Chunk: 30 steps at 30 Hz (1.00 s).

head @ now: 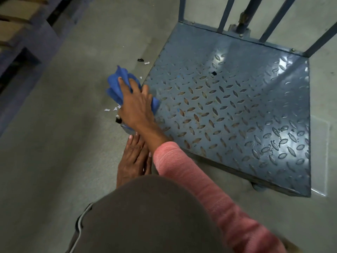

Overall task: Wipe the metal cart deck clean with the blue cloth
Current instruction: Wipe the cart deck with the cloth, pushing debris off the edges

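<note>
Nearest the camera a knee in brown trousers (155, 216) fills the lower middle of the view, and an arm in a pink ribbed sleeve (197, 183) reaches over it from the lower right. Just beyond the knee the left hand (134, 159) lies flat with its fingers stretched toward the near left corner of the cart; it grips nothing, and whether the fingertips touch the metal cannot be told, since the other forearm crosses over them. Farther on, the right hand (135, 105) is closed around a bunched blue cloth (116, 84), pressing it at the left edge of the metal cart deck (237, 110), so that most of the cloth hangs out past the edge over the concrete floor (54, 152). White paper scraps (111, 109) lie on the floor just beside the hand, and more scraps, white and black, near the far left edge of the deck. The deck is blue-grey checker plate with rust-coloured wear on its raised lugs, and a small black fragment (213, 73) rests on it toward the back. At the far edge blue upright bars (226, 14) rise from the deck.
</note>
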Motion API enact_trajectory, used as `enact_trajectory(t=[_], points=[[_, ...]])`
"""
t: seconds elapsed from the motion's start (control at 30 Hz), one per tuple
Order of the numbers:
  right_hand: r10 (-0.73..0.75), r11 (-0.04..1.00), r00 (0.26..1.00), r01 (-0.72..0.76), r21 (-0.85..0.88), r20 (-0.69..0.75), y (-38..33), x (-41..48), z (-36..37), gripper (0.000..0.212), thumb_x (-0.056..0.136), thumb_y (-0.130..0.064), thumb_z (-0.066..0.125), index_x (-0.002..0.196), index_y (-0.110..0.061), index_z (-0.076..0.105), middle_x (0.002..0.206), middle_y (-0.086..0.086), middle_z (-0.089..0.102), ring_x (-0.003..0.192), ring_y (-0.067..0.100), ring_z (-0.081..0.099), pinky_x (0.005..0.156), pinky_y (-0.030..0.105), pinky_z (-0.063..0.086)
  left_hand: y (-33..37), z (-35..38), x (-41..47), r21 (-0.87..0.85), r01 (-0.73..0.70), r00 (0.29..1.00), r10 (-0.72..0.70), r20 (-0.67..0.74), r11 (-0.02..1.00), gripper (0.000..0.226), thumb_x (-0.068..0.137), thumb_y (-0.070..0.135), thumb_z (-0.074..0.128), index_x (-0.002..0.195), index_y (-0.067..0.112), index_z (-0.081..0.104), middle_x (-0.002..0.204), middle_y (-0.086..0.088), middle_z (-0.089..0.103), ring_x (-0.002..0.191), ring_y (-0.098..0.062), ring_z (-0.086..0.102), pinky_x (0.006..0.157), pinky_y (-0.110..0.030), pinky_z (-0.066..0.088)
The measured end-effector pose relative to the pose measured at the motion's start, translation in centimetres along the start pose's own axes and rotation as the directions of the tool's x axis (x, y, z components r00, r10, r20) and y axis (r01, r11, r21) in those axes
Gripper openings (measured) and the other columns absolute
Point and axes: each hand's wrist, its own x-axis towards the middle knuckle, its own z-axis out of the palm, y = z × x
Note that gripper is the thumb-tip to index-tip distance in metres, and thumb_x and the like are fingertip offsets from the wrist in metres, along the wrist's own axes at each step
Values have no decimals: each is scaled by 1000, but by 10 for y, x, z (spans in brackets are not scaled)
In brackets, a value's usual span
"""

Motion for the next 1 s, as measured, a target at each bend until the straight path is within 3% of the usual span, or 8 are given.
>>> enact_trajectory(t=[0.13, 0.27, 0.33, 0.47, 0.6, 0.77, 0.9, 1.0], points=[[-98, 953, 995, 104, 286, -36, -8, 4, 10, 75, 79, -9, 68, 150, -15, 42, 148, 12, 43, 113, 37, 51, 92, 44, 42, 2, 3, -2, -6, -4, 999, 3, -36, 1000, 55, 98, 20, 56, 147, -1, 44, 151, -29, 47, 160, -21, 20, 126, -51, 27], [-18, 812, 996, 66, 580, -88, -6, 6, -2, 64, 82, 4, 61, 145, -3, 48, 135, 21, 51, 119, 39, 54, 101, 53, 43, 9, -2, 4, 14, 3, 1000, -3, -31, 1000, 46, 102, 12, 53, 144, -6, 53, 154, -26, 48, 156, -28, 31, 122, -58, 33], [-1, 786, 993, 75, 614, -121, 13, 1, -24, 62, 86, 3, 59, 146, -6, 48, 135, 19, 51, 122, 36, 52, 104, 53, 42, 14, -4, 8, 50, 9, 1000, -9, 8, 999, 43, 108, 13, 45, 147, -5, 51, 158, -20, 46, 154, -31, 35, 121, -60, 35], [98, 914, 985, -32, 403, -143, 103, -36, -80, 60, 94, -11, 53, 152, -23, 41, 144, 9, 45, 132, 29, 42, 113, 55, 32, 25, -6, 22, 49, -12, 997, 8, 80, 999, 46, 108, 13, 46, 152, 0, 47, 163, -14, 42, 156, -29, 32, 123, -57, 33], [262, 959, 937, -226, 173, -230, 200, -89, -134, 61, 90, -24, 44, 151, -22, 41, 137, 20, 48, 120, 37, 49, 105, 54, 39, 45, 5, 48, 130, 30, 988, -49, 147, 991, 50, 110, 25, 37, 155, 4, 44, 165, -12, 38, 158, -25, 27, 126, -52, 30], [577, 785, 768, -615, -69, -279, 256, -97, -151, 74, 78, -35, 37, 151, -18, 39, 146, 25, 45, 123, 43, 50, 108, 44, 28, 53, 22, 87, 199, 13, 970, -61, 234, 980, 57, 109, 31, 27, 153, 1, 46, 160, -17, 43, 154, -29, 34, 128, -49, 28], [538, 785, 802, -589, -191, -260, 245, -48, -128, 66, 90, -28, 49, 153, -20, 31, 150, 17, 42, 122, 35, 49, 102, 42, 29, 43, 29, 112, 174, -22, 957, -30, 289, 984, 58, 108, 32, 27, 154, 3, 45, 162, -15, 42, 155, -27, 33, 129, -45, 24], [509, 805, 840, -542, -244, -186, 219, 5, -102, 67, 86, -39, 40, 151, -23, 34, 149, 11, 42, 123, 35, 47, 98, 44, 33, 39, 37, 128, 138, 12, 958, -52, 282, 990, 54, 106, 27, 34, 154, 4, 46, 161, -13, 43, 155, -24, 34, 130, -41, 23]])
